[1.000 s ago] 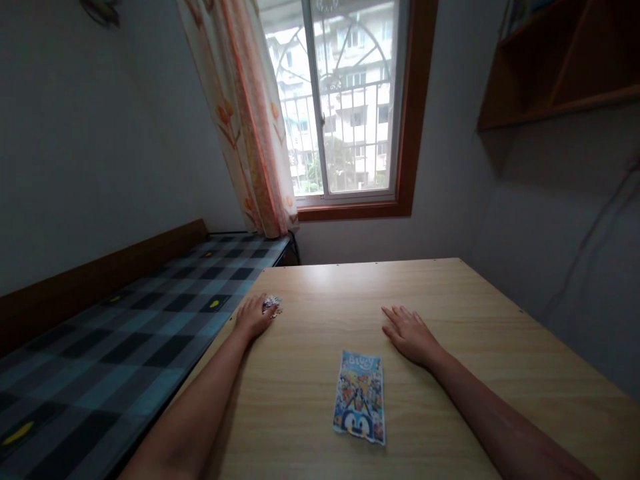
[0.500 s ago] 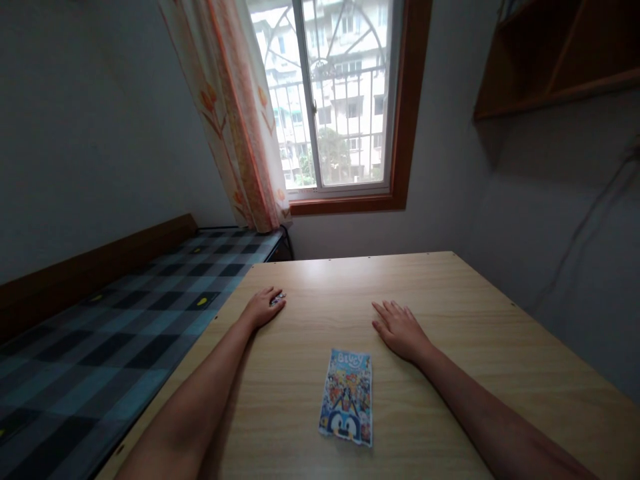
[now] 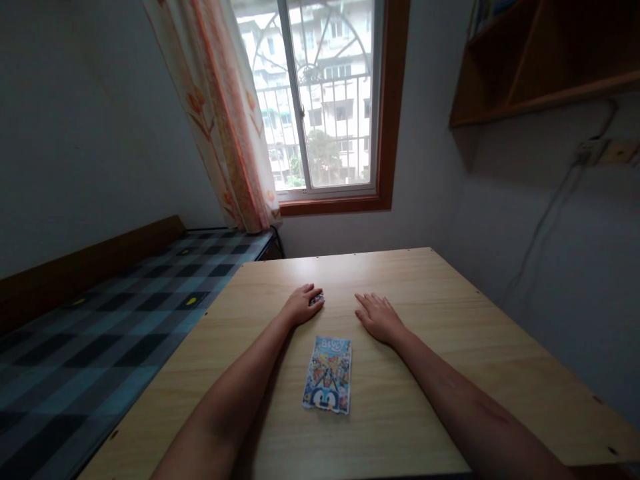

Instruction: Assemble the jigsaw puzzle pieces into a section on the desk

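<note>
My left hand (image 3: 301, 305) rests on the wooden table (image 3: 450, 347), fingers curled over a small pile of colourful pieces (image 3: 317, 299) that peeks out at the fingertips. My right hand (image 3: 379, 317) lies flat and open on the table a short way to the right, holding nothing. A colourful cartoon picture card (image 3: 328, 373) with a blue dog lies flat on the table between my forearms, nearer to me than both hands.
A bed with a dark checked cover (image 3: 100, 320) runs along the table's left side. Behind the table is a window (image 3: 320, 100) with an orange curtain (image 3: 220, 113). A wooden wall shelf (image 3: 545, 60) hangs at upper right, with a cable (image 3: 545, 220) on the right wall.
My left hand has slid right across the table with the small pieces, from near the left edge to the middle. The right hand stays flat; the view has shifted.
</note>
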`<state>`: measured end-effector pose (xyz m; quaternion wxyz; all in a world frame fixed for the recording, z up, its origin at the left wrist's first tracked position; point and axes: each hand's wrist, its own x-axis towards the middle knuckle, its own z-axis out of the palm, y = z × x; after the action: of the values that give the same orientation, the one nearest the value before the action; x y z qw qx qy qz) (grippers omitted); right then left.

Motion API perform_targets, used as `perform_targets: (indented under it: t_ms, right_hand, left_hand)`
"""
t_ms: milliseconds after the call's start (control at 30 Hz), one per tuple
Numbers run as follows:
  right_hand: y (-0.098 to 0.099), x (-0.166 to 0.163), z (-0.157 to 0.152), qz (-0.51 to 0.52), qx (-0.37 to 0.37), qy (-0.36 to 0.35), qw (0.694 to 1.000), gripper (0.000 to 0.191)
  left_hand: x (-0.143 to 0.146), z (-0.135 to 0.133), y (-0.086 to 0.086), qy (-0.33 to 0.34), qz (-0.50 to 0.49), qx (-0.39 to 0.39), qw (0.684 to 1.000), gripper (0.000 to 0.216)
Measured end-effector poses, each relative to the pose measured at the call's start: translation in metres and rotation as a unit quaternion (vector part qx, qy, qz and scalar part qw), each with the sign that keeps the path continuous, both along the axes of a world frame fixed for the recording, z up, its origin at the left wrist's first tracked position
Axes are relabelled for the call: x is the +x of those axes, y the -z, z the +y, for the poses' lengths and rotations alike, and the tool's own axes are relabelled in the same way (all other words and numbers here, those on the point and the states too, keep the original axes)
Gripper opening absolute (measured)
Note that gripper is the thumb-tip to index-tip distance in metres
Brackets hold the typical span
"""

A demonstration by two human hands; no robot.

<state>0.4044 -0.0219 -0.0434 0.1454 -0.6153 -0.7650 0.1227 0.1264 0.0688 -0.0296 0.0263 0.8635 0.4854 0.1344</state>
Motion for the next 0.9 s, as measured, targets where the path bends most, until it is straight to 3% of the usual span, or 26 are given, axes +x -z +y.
perform_targets:
  t_ms: [333, 467, 633, 767, 900]
  right_hand:
    - [-0.002, -0.002, -0.001, -0.004, 0.011, -0.003, 1.000, 0.060]
    - [-0.003, -0.003, -0.001, -0.013, 0.008, -0.003, 1.000, 0.062]
    - [-0.005, -0.003, -0.001, -0.029, -0.001, -0.012, 1.000, 0.062]
    - [-0.003, -0.004, 0.000, -0.040, -0.010, -0.012, 0.999, 0.062]
    - [-0.003, -0.002, 0.002, -0.052, -0.018, -0.017, 0.998, 0.062]
  left_hand:
    - [0.052, -0.027, -0.002, 0.013, 0.000, -0.001, 1.000, 0.053]
    - [0.061, -0.030, -0.001, 0.005, -0.065, -0.038, 0.997, 0.054]
    - [0.034, -0.027, 0.001, -0.021, -0.184, -0.040, 0.982, 0.055]
    - [-0.004, -0.019, 0.003, -0.036, -0.096, -0.036, 0.994, 0.059]
    - [-0.019, -0.014, 0.005, -0.030, 0.015, -0.013, 0.999, 0.058]
